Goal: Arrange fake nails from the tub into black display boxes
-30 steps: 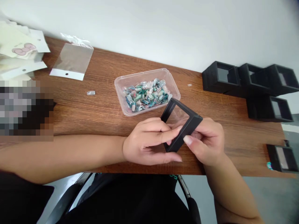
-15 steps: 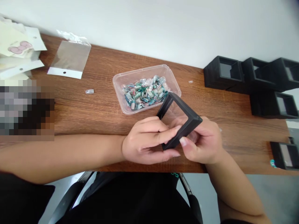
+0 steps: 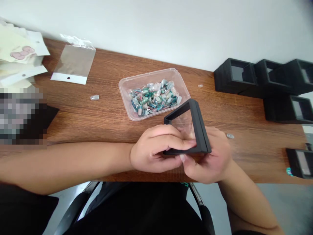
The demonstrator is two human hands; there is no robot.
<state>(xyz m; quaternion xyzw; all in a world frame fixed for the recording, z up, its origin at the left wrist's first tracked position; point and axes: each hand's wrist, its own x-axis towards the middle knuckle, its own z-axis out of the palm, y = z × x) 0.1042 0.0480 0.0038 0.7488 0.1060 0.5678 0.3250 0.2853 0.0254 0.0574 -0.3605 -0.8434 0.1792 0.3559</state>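
Observation:
A black square frame with a clear film window (image 3: 201, 127) is held tilted between both hands, above the front of the table. My left hand (image 3: 158, 148) is closed on its left and lower side, fingers against the film and thumb under the lower bar. Behind the right side, my right hand (image 3: 211, 156) grips the same frame, its thumb at the bottom edge; most of its fingers are hidden. Just beyond the frame stands a clear plastic box (image 3: 124, 94) filled with loose press-on nails (image 3: 154, 99), teal, green and clear.
Single nails lie on the wooden table (image 3: 107, 71), one left (image 3: 94, 97) and one right (image 3: 230, 135). Several black frames (image 3: 234, 80) stand at the back right; another black frame (image 3: 299, 163) is at the right edge. A clear bag (image 3: 75, 60) and printed cards (image 3: 17, 45) lie left.
The black frame has turned in my hands, its right bar now steeper and its lower bar nearly level. My right hand has shifted down and its thumb leftward. A nail on the right is uncovered.

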